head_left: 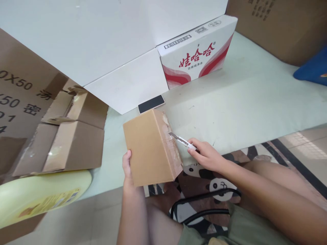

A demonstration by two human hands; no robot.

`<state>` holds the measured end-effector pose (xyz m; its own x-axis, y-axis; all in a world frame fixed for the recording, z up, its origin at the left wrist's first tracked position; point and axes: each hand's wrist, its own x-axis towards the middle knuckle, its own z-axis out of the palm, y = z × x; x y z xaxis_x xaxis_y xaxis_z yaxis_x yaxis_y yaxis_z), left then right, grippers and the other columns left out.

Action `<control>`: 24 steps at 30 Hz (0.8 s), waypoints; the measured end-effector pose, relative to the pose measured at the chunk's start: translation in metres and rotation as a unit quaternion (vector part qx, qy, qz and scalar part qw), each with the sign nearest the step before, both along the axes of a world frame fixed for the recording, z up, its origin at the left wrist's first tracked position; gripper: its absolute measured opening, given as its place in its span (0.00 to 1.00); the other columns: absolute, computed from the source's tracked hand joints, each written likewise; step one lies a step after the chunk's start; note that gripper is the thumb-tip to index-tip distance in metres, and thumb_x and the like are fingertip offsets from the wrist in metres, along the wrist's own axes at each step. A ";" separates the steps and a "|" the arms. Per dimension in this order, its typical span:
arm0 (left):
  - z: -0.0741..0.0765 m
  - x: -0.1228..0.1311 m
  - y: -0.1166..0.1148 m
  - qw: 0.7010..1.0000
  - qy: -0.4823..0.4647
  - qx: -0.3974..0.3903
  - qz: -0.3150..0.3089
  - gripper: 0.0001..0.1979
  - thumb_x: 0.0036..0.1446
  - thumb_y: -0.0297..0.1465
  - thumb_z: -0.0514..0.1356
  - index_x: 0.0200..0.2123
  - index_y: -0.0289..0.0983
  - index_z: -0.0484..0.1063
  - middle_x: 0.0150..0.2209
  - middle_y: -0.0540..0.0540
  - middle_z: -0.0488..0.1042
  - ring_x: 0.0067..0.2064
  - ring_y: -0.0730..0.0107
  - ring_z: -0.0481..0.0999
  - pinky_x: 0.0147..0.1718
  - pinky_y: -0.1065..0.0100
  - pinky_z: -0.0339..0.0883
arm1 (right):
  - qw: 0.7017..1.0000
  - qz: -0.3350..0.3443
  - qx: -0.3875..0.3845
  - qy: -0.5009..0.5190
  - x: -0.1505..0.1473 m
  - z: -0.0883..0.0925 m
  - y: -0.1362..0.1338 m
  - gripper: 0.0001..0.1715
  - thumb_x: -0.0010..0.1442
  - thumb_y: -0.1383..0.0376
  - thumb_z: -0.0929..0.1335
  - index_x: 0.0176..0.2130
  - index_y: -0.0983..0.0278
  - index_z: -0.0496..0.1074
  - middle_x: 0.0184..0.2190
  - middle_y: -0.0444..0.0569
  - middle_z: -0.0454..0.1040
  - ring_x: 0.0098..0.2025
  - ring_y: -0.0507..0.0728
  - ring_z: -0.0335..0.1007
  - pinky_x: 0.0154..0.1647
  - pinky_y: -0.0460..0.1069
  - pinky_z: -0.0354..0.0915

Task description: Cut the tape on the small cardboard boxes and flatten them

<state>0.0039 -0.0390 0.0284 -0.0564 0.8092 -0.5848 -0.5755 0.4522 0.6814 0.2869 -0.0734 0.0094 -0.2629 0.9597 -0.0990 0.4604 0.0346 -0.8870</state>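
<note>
A small brown cardboard box (149, 148) stands tilted at the middle, its taped right side torn and glossy. My left hand (127, 166) grips the box's lower left edge, thumb on the front face. My right hand (205, 156) is closed round a utility knife (182, 140), whose blade tip touches the taped seam on the box's right side.
A black phone (151, 103) lies just behind the box. A white carton with red print (199, 56) and a large white box (102, 44) stand at the back. Opened brown boxes (68, 143) lie left, above a pale yellow object (38, 195). My legs and a panda-print mat (217, 185) are below.
</note>
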 end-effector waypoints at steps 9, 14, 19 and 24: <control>0.000 -0.001 -0.001 1.000 0.005 -0.003 -0.004 0.18 0.46 0.44 0.63 0.37 0.38 0.76 0.31 0.44 0.82 0.30 0.57 0.81 0.28 0.63 0.74 | 1.000 -0.001 -0.003 -0.002 0.000 0.000 -0.001 0.13 0.66 0.56 0.58 0.39 0.61 0.64 0.22 0.40 0.62 0.25 0.54 0.60 0.29 0.48 0.53; -0.001 -0.001 -0.002 1.000 0.004 0.011 -0.010 0.18 0.47 0.44 0.63 0.37 0.38 0.76 0.32 0.43 0.82 0.31 0.57 0.81 0.28 0.64 0.74 | 1.000 0.000 -0.001 -0.007 0.000 0.001 -0.001 0.12 0.66 0.56 0.58 0.38 0.61 0.64 0.22 0.41 0.63 0.25 0.55 0.61 0.30 0.48 0.53; 0.001 0.002 -0.002 1.000 0.013 0.017 -0.011 0.18 0.46 0.44 0.63 0.37 0.38 0.75 0.32 0.44 0.82 0.31 0.57 0.81 0.27 0.64 0.74 | 1.000 0.003 -0.001 -0.007 -0.001 0.001 0.000 0.13 0.66 0.56 0.58 0.39 0.61 0.63 0.22 0.41 0.62 0.25 0.55 0.61 0.29 0.48 0.53; 0.003 0.003 -0.002 1.000 0.011 0.011 -0.009 0.18 0.46 0.44 0.63 0.37 0.38 0.75 0.31 0.44 0.82 0.31 0.57 0.82 0.27 0.65 0.74 | 1.000 0.000 -0.001 -0.009 0.000 0.000 -0.001 0.12 0.66 0.56 0.58 0.39 0.61 0.63 0.22 0.40 0.62 0.25 0.55 0.61 0.30 0.48 0.53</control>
